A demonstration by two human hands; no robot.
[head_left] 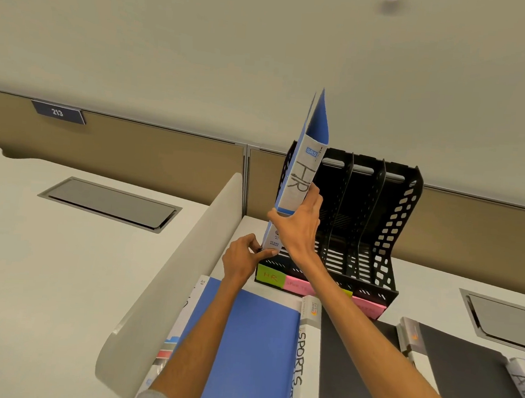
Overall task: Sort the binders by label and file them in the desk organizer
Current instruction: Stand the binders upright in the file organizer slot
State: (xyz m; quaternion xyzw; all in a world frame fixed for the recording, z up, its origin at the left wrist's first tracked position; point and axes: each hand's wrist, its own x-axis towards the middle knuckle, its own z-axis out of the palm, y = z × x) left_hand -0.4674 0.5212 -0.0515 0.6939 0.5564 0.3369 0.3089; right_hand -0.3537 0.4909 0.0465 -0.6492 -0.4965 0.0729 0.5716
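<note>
The blue HR binder (300,176) stands nearly upright at the front of the leftmost slot of the black desk organizer (388,215), directly above the green sticky note (270,275) marked "HR". Its white spine faces the camera and its covers gape slightly at the top. Whether its lower edge sits on the slot floor cannot be told.

The right hand (296,229) grips the spine below the handwritten label. The thumb wraps the left edge and the fingers (314,196) curl round the right edge, so the binder lies clamped between them. The left hand (242,258) is lower, and its fingers (266,253) pinch the binder's bottom left corner just above the organizer's front lip.

The other three slots to the right stand dark, and pink notes (300,286) are stuck along the front lip beside the green one.

On the worktop (420,289) in front of the organizer, a blue binder (255,349) lies flat under the left forearm. Just beside it lies a binder with a white "SPORTS" spine (305,353). Two black binders (460,381) lie further right.
</note>
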